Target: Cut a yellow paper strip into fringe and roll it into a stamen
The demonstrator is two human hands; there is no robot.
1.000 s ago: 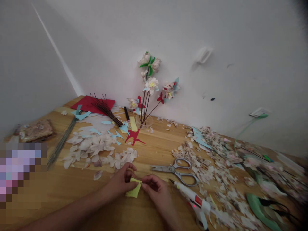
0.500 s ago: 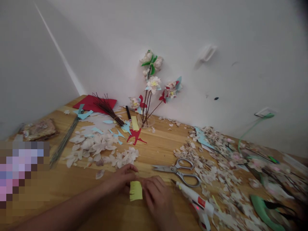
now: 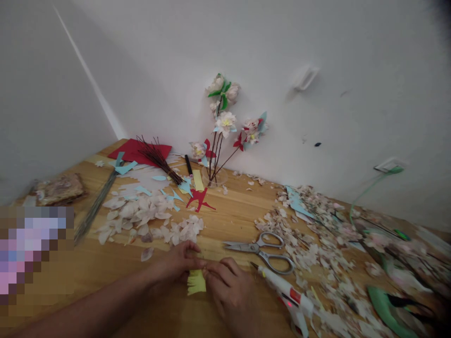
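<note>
A small yellow paper piece (image 3: pixel 197 282), its left edge cut into a fringe, hangs between my two hands over the table. My left hand (image 3: pixel 181 261) pinches its top from the left. From the right, my right hand (image 3: pixel 229 286) has its fingertips closed on the paper's upper right edge, touching the left fingertips. Grey-handled scissors (image 3: pixel 259 249) lie just beyond my right hand with their blades pointing left. To the right of that hand rests a white and red glue gun (image 3: pixel 291 295), its small red light lit.
White petals (image 3: pixel 144 209) lie in a pile behind my left hand, and more petals (image 3: pixel 310 253) spread across the right. Further back are thin brown stems (image 3: pixel 158 162), red paper (image 3: pixel 130 151), and flowers (image 3: pixel 225 123) standing in a clear holder.
The yellow paper has shifted slightly left and tilted, its fringe strips now more spread. My right fingers have moved in over its upper right part, closer to my left fingertips.
</note>
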